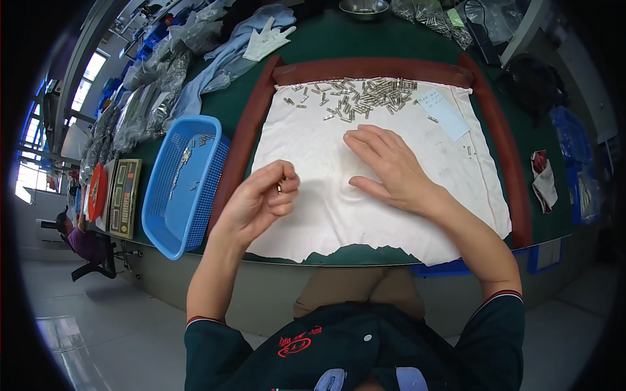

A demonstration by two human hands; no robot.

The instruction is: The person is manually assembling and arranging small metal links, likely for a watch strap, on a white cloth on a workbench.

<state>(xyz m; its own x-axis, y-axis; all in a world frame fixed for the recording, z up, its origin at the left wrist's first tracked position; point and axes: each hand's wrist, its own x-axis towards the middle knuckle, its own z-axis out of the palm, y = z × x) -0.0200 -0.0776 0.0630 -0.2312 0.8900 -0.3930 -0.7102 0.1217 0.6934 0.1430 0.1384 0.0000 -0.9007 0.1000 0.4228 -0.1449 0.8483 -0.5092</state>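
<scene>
My left hand [264, 199] is closed over the left part of a white cloth [313, 228], its fingers curled around a small shiny metal part [280, 188]. To the right, my right hand [388, 166] hovers over the cloth with its fingers stretched out and the thumb apart; nothing shows in it. Beyond both hands, a loose heap of small silvery metal cylinders [372, 96] lies along the far side of the cloth. A light blue paper slip [443, 115] with writing rests right of the heap, a few tiny metal pieces [469, 152] near it.
Dark red padded bars [372, 68] border the cloth at the back and both sides. Left stands a blue plastic basket [218, 153] holding some metal parts, beside a scale [124, 199]. Farther back lie a white glove [268, 40], bagged goods and a metal bowl [364, 8]. A person sits far left.
</scene>
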